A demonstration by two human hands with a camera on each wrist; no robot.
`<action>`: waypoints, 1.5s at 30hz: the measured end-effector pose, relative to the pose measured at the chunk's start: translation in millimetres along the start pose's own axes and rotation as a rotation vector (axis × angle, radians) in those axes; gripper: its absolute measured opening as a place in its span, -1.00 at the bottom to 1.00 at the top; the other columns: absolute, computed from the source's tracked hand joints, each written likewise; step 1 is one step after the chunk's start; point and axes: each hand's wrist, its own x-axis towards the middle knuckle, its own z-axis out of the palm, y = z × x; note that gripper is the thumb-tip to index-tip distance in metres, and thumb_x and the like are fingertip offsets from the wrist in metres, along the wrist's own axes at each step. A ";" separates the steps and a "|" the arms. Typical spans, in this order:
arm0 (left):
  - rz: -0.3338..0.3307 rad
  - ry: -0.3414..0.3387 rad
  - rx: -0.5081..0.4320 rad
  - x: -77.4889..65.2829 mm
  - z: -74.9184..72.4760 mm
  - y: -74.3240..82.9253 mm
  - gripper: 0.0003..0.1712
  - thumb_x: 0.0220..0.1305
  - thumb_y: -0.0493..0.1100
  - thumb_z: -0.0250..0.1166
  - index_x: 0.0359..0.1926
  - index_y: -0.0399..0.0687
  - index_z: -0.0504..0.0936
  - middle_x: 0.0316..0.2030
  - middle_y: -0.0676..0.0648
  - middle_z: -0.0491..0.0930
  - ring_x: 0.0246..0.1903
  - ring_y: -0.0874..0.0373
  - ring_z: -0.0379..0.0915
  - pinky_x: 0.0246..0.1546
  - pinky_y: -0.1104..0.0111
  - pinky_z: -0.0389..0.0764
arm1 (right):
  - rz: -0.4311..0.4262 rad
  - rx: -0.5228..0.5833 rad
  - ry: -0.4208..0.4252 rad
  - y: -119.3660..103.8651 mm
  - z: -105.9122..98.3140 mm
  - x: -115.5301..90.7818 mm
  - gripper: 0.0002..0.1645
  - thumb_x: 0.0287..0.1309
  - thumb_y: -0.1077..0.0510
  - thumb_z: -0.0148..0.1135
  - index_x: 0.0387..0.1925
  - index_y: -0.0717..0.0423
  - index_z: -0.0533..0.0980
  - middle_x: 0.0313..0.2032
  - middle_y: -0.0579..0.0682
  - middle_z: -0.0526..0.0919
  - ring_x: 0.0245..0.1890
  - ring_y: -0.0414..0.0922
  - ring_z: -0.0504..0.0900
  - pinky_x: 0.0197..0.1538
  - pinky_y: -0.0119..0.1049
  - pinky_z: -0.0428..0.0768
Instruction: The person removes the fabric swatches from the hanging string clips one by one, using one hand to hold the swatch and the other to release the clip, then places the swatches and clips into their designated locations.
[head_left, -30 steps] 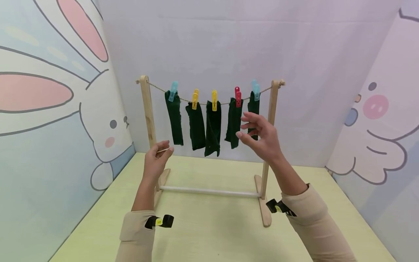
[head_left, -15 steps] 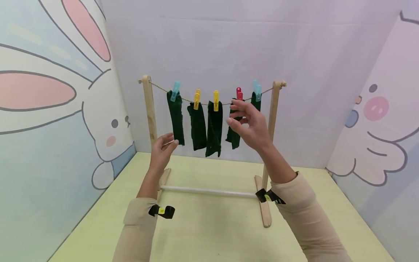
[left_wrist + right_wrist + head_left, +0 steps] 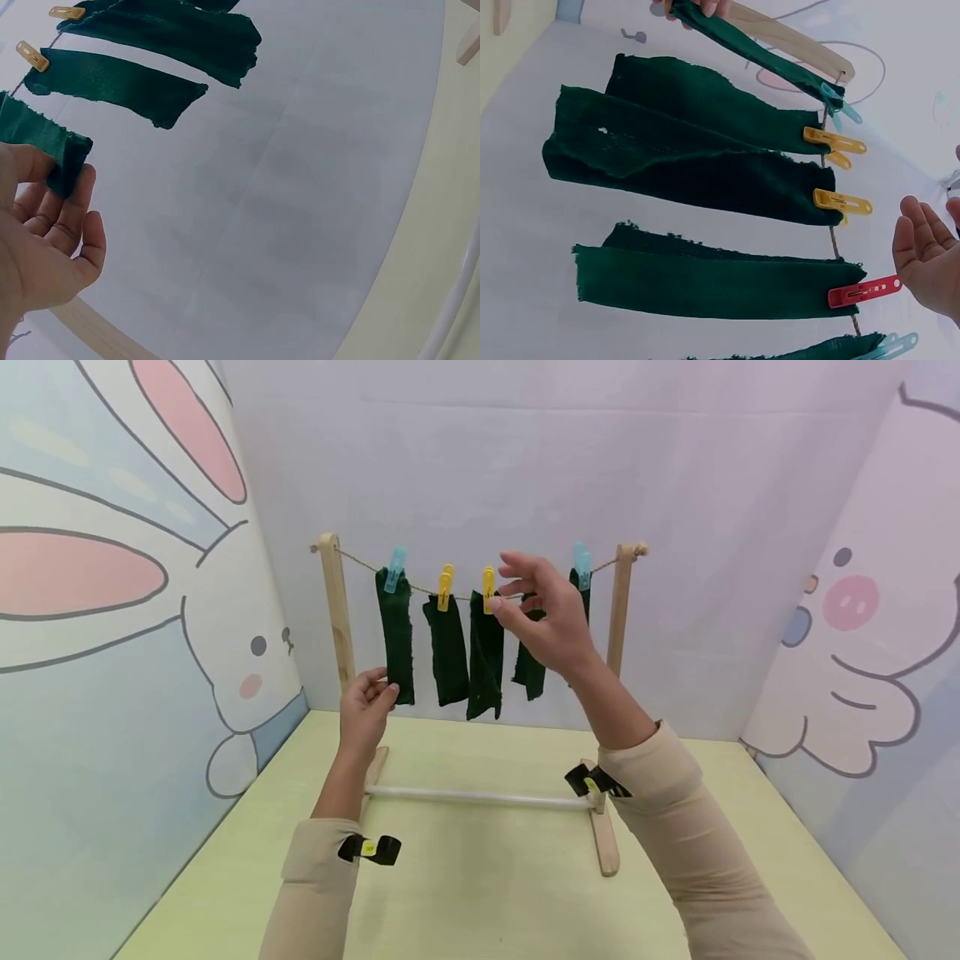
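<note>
Several dark green cloth strips hang by clothespins from a cord [image 3: 356,558] on a wooden rack. At the far left, my left hand [image 3: 362,718] pinches the bottom end of the leftmost cloth strip [image 3: 396,635], whose top sits under a light blue clothespin [image 3: 394,570]. In the left wrist view, thumb and fingers meet on that strip's lower edge [image 3: 69,166]. My right hand [image 3: 551,620], fingers spread and curved, holds nothing in front of the line. It overlaps the middle yellow clothespin [image 3: 489,589] in the head view and hides the red clothespin [image 3: 862,292], visible in the right wrist view.
Two wooden posts [image 3: 336,610] with flat feet [image 3: 604,843] carry the cord. A white bar [image 3: 480,797] joins them low over the pale yellow table [image 3: 465,885]. Cartoon panels [image 3: 135,693] stand left and right, with a plain backdrop [image 3: 465,468] behind.
My left hand has risen to the leftmost strip and taken hold of its bottom end. My right hand has moved left and up, from the rightmost strips toward the middle yellow clothespin.
</note>
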 end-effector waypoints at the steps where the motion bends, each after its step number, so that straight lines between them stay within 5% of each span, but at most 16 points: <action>1: 0.006 0.008 0.001 -0.5 -0.3 -0.2 -0.67 0.30 -0.33 0.14 0.06 -0.39 0.43 -0.31 -0.09 0.50 -0.34 0.21 0.44 -0.27 0.44 0.49 | -0.002 0.003 0.000 -0.5 1.6 3.4 -0.47 0.12 0.26 0.22 0.14 0.30 0.38 -0.04 0.16 0.55 -0.16 -0.06 0.58 -0.22 -0.26 0.51; 13: 0.038 0.021 0.000 -6.6 -4.0 0.0 -0.76 0.27 -0.39 0.15 -0.07 -0.46 0.49 -0.44 0.01 0.51 -0.46 0.25 0.42 -0.37 0.49 0.49 | 0.085 0.028 -0.066 -3.5 33.6 47.6 -0.45 0.15 0.21 0.24 0.17 0.26 0.37 0.02 0.12 0.53 -0.13 -0.10 0.56 -0.14 -0.34 0.52; 27: 0.039 0.012 0.000 -11.2 -8.0 0.7 -0.78 0.25 -0.49 0.07 -0.08 -0.48 0.48 -0.43 0.00 0.48 -0.44 0.26 0.41 -0.34 0.50 0.50 | 0.211 -0.055 -0.239 7.8 65.8 82.9 -0.45 0.23 0.17 0.16 0.23 0.23 0.32 0.11 0.12 0.45 0.03 -0.08 0.49 0.04 -0.42 0.40; 35: 0.037 0.017 0.044 -14.3 -14.2 4.8 -0.79 0.23 -0.47 0.10 -0.10 -0.46 0.49 -0.45 0.04 0.50 -0.44 0.26 0.42 -0.35 0.51 0.48 | 0.409 -0.161 -0.399 11.7 82.3 94.9 -0.37 0.31 -0.01 0.06 0.32 0.15 0.22 0.18 0.09 0.39 0.12 -0.09 0.41 0.02 -0.35 0.43; 45: 0.057 0.030 0.033 -15.2 -20.7 7.1 -0.80 0.22 -0.49 0.09 -0.13 -0.51 0.49 -0.47 0.03 0.52 -0.47 0.26 0.42 -0.38 0.51 0.48 | 0.476 -0.017 -0.454 9.7 93.3 101.6 -0.45 0.29 -0.01 0.08 0.21 0.19 0.38 0.07 0.03 0.49 0.00 -0.17 0.48 -0.04 -0.37 0.46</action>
